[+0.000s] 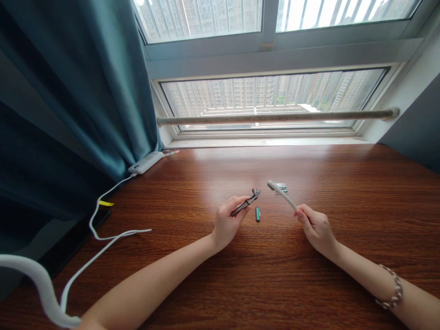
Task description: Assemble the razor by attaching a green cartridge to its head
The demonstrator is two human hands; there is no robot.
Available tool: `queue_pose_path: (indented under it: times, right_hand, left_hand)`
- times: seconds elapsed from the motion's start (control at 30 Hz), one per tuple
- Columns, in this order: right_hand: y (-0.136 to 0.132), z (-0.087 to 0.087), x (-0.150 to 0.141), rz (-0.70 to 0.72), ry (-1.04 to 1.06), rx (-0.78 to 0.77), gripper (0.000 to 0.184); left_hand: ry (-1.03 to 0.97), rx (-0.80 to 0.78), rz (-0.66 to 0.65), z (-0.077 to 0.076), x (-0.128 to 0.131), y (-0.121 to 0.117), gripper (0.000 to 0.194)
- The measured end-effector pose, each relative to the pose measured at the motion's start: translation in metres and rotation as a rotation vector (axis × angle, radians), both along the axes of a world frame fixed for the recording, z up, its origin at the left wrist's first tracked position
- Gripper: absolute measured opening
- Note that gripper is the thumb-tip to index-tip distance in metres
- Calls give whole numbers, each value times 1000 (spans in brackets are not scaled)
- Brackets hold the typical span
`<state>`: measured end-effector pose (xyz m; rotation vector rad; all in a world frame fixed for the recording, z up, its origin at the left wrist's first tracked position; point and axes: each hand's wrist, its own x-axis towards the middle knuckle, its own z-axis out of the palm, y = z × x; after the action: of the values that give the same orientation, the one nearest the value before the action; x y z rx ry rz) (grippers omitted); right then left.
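Observation:
My left hand (227, 222) is closed around a dark grey razor handle (246, 202) whose bare head end points up and to the right. My right hand (314, 227) grips the handle of a pale brush-like tool (281, 193), its tip reaching toward a small greenish cartridge holder (282, 187) on the wooden table (220, 275). A small dark blade cartridge (257, 214) lies flat on the table between my two hands, touching neither.
A white power bank (146, 162) sits at the table's back left by the blue curtain (75, 87), with a white cable (103, 238) trailing toward me. A window with a metal rail (275, 118) runs along the far edge. My right wrist wears a bracelet (392, 293).

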<state>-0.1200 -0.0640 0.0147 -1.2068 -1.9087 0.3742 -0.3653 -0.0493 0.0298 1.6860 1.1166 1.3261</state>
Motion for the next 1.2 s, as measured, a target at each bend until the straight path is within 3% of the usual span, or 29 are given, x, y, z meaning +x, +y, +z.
queue_pose_path:
  times: [0.23,0.43,0.57,0.77,0.87,0.93,1.07,1.2]
  right_hand:
    - [-2,-4,0,73,-157,84,13]
    - [-1,-7,1,-7,-179,165,10]
    - [-1,-7,1,54,-201,170,5]
    - [-1,-7,1,4,-126,147,3]
    - [-1,-7,1,50,-120,129,3]
    - [-1,-7,2,83,-151,107,3]
    - [-1,-8,3,-28,-82,116,5]
    - [-1,-8,3,60,-106,72,5]
  left_hand:
    - [137,96,47,-1,0,2,27]
    - [228,122,62,-2,0,1,29]
    - [217,83,98,-3,2,2,26]
    - [135,-30,32,-5,2,2,18]
    - [91,-62,-11,-6,2,2,20]
    - [84,-65,-24,-6,2,2,21]
    - [87,-60,-42,-5,2,1,20]
    - [79,-28,-37,-4,3,1,19]
